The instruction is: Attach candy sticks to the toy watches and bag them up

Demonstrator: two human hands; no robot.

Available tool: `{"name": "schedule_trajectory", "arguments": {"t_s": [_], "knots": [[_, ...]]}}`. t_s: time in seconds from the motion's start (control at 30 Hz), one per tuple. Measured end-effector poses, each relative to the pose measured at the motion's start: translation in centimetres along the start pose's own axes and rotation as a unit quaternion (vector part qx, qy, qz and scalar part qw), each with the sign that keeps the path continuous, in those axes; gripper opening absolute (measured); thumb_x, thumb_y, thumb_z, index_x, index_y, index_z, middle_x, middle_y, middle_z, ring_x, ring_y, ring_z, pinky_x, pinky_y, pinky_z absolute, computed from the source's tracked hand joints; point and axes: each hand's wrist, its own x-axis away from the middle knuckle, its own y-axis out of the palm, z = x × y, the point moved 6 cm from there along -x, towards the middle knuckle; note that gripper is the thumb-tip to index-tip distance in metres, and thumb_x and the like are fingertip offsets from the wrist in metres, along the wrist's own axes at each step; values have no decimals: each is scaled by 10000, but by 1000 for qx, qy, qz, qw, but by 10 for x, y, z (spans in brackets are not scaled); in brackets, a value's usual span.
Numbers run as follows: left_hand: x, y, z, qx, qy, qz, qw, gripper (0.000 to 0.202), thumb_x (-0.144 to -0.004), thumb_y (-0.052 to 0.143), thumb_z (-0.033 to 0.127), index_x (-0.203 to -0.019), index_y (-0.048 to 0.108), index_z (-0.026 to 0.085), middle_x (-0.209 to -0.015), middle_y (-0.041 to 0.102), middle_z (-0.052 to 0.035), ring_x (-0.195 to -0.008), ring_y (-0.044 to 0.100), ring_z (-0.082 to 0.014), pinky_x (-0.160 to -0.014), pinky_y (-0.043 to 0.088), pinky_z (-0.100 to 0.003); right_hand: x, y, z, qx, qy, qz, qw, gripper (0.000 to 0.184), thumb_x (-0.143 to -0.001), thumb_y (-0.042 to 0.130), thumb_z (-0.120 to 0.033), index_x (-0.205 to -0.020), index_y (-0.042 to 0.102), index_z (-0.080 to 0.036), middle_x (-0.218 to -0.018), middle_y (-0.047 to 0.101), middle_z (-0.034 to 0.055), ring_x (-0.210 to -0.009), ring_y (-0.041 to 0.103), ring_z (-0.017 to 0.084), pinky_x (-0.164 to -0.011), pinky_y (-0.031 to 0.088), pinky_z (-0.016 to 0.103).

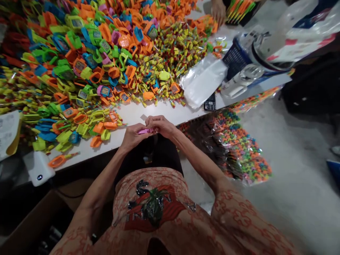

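A pink plastic toy watch (145,131) is between my two hands, just off the table's front edge. My left hand (134,136) is closed around its left end. Over its other end, my right hand (161,125) is closed with the fingers bent, touching the left fingertips. Much of the toy is hidden by the fingers, and any small part pinched there cannot be made out. Beyond my hands lies a big heap of colourful toy watches (114,72) beside a pile of small yellow-and-red tubes (172,53). A smaller group of watches (98,127) lies to the left.
White plastic bags (204,81) and a keypad phone (210,102) lie right of the heap, near a blue basket (233,55). Another person's hand (218,12) is at the far side. Filled bags (239,152) rest below the table. A white device (39,170) sits at the left edge.
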Motion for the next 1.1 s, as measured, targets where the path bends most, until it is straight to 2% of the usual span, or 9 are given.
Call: {"name": "schedule_trajectory", "arguments": {"t_s": [0.1,0.23,0.37,0.5,0.67,0.73,0.87,1.0,1.1], "knots": [[0,0,-1,-1,-1,-2,1000,317,-805,797,498,-814,759,183,-737,728,-17,-644,624,-136,-591,435,-231,0,-1,-4,26,6,-8,1000,185,-555,699,-210,-479,542,-149,-708,612,-22,-498,448,37,-440,338,189],[1,3,-1,-40,16,-17,999,309,-845,760,490,-811,747,184,-753,718,-28,-664,625,-143,-622,440,-247,4,-3,-7,103,35,-35,993,136,-582,702,-171,-546,571,-165,-539,533,-60,-475,454,57,-447,354,186],[0,8,-4,-90,31,-27,995,286,-881,713,460,-807,731,185,-765,708,-39,-676,629,-153,-630,432,-256,8,-8,-6,136,36,-70,987,221,-655,780,-238,-608,574,-175,-505,539,-66,-471,478,61,-457,384,184],[1,12,-9,-138,49,-57,988,198,-880,691,360,-780,694,189,-779,696,-43,-683,622,-156,-627,422,-255,8,-12,11,123,48,-54,990,367,-649,874,-383,-649,573,-173,-497,571,-63,-456,512,69,-455,424,190],[4,12,-6,-164,98,-72,979,229,-885,648,319,-694,620,197,-690,648,-20,-601,603,-147,-555,399,-248,9,-14,37,87,90,3,992,530,-533,951,-489,-666,544,-177,-490,577,-75,-433,543,81,-434,467,201],[-2,9,-3,-158,113,-61,979,203,-900,628,322,-734,639,207,-682,648,-5,-572,611,-145,-524,407,-244,7,-18,40,43,83,26,995,582,-464,984,-476,-699,541,-180,-543,595,-90,-428,555,80,-430,480,208],[-19,8,8,-107,147,-65,981,144,-899,628,326,-793,684,247,-763,693,5,-618,682,-163,-533,504,-248,4,-26,39,-40,83,16,996,649,-388,999,-500,-791,621,-161,-671,664,-73,-463,584,75,-473,520,229],[-26,6,16,-51,180,-41,981,94,-858,672,343,-790,704,287,-775,691,10,-617,690,-180,-509,546,-261,5,-29,33,-35,66,18,997,645,-393,996,-516,-796,638,-161,-653,660,-65,-479,598,93,-488,540,252],[-23,7,8,-44,160,-51,985,101,-868,660,329,-789,696,278,-776,680,15,-625,687,-168,-525,543,-249,3,-26,33,-15,60,28,998,639,-396,996,-505,-788,622,-167,-670,655,-65,-471,596,96,-456,504,242]]}}
